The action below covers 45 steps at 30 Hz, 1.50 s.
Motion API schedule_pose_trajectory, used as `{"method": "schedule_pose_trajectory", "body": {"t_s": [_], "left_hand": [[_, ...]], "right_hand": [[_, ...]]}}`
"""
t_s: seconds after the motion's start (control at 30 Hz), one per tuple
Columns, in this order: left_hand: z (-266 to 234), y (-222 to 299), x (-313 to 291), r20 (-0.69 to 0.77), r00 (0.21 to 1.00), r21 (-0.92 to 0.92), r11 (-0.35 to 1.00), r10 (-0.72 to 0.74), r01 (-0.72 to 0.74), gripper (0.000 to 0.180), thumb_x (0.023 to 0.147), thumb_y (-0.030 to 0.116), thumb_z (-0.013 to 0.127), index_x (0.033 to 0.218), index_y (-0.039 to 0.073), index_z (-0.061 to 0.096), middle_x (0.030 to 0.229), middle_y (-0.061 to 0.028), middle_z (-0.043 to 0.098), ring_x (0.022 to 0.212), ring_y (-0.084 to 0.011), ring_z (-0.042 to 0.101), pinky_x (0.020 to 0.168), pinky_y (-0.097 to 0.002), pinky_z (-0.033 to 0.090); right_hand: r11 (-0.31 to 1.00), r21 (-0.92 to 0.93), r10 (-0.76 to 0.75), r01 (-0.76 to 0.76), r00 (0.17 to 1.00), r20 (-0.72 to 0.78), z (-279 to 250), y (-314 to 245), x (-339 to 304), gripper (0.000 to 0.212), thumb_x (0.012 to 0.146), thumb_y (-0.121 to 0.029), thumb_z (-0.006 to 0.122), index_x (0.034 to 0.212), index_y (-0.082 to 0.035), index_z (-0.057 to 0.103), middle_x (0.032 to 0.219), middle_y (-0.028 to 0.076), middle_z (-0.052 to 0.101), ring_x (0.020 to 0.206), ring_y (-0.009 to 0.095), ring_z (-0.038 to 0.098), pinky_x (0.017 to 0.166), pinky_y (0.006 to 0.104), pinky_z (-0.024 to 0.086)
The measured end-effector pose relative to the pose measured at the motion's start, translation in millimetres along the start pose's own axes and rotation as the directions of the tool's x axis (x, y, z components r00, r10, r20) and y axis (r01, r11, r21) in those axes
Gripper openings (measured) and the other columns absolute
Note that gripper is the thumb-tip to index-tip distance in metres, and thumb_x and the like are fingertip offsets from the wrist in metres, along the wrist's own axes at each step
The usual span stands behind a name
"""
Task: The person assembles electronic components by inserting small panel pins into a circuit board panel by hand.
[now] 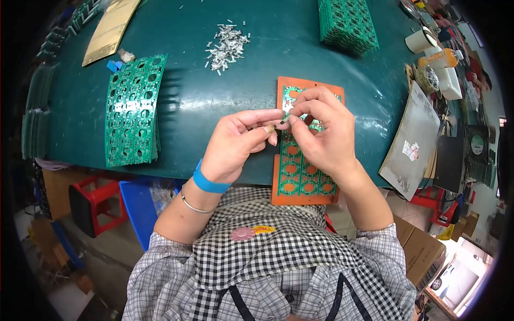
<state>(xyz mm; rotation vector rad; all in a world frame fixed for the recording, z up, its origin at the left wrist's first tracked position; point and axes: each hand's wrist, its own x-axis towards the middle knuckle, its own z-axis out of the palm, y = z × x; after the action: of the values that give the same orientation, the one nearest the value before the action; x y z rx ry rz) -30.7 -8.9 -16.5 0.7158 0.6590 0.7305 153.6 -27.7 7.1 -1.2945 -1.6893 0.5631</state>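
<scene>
My left hand and my right hand meet over an orange fixture plate at the table's near edge. A green circuit board panel with rows of round holes lies on that plate, partly hidden by my right hand. Thumb and fingers of my left hand pinch a tiny dark-tipped piece. Right beside it, the right thumb and index finger close on a tiny piece with dark and pale parts. Whether these are two pieces or one cannot be made out.
Small pale parts lie heaped on the green table. Circuit board panels stand at left, and more are stacked at the far right. A grey metal plate and an orange bottle flank the right side.
</scene>
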Motion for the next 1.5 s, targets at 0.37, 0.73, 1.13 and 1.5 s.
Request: {"method": "schedule_pose_trajectory", "body": {"t_s": [0.37, 0.73, 1.13, 1.5], "left_hand": [[-1, -6, 5, -0.062, 0.996, 0.107, 0.991, -0.067, 0.074, 0.014, 0.094, 0.011, 0.062, 0.103, 0.000, 0.065, 0.087, -0.0029, 0.066, 0.073, -0.0051, 0.057, 0.063, -0.0164, 0.047], [13, -10, -2, -0.082, 0.992, 0.276, 0.958, 0.098, -0.072, 0.017, 0.094, 0.009, 0.061, 0.107, -0.001, 0.065, 0.086, -0.0024, 0.065, 0.072, -0.0044, 0.055, 0.063, -0.0166, 0.045], [-15, 5, -2, -0.091, 0.995, 0.022, 0.999, 0.034, -0.032, 0.010, 0.094, 0.008, 0.059, 0.096, -0.001, 0.062, 0.088, -0.0088, 0.067, 0.067, -0.0052, 0.054, 0.051, -0.0159, 0.037], [-12, 4, -4, -0.077, 0.995, -0.009, 0.998, 0.056, -0.057, 0.007, 0.092, 0.005, 0.060, 0.096, -0.001, 0.063, 0.091, -0.0131, 0.069, 0.067, -0.0075, 0.057, 0.047, -0.0160, 0.035]], "right_hand": [[1.000, -0.018, -0.015, 0.016, 0.998, 0.055, -2, 2, -2, 0.005, 0.074, 0.001, 0.069, 0.077, 0.002, 0.065, 0.085, 0.008, 0.063, 0.068, 0.017, 0.064, 0.057, 0.0270, 0.051], [0.999, 0.040, 0.014, -0.016, 0.999, 0.046, -6, 1, -6, 0.008, 0.075, 0.002, 0.072, 0.082, 0.001, 0.067, 0.089, 0.008, 0.063, 0.076, 0.014, 0.063, 0.061, 0.0258, 0.051], [0.998, -0.061, 0.011, 0.006, 0.960, 0.279, -39, 3, -58, 0.014, 0.067, 0.004, 0.071, 0.075, -0.002, 0.061, 0.090, 0.006, 0.061, 0.088, 0.025, 0.058, 0.075, 0.0350, 0.048], [0.995, -0.080, -0.043, 0.059, 0.981, 0.188, -22, 12, -64, 0.014, 0.067, 0.005, 0.071, 0.075, -0.002, 0.062, 0.088, 0.006, 0.060, 0.083, 0.024, 0.058, 0.073, 0.0363, 0.047]]}}
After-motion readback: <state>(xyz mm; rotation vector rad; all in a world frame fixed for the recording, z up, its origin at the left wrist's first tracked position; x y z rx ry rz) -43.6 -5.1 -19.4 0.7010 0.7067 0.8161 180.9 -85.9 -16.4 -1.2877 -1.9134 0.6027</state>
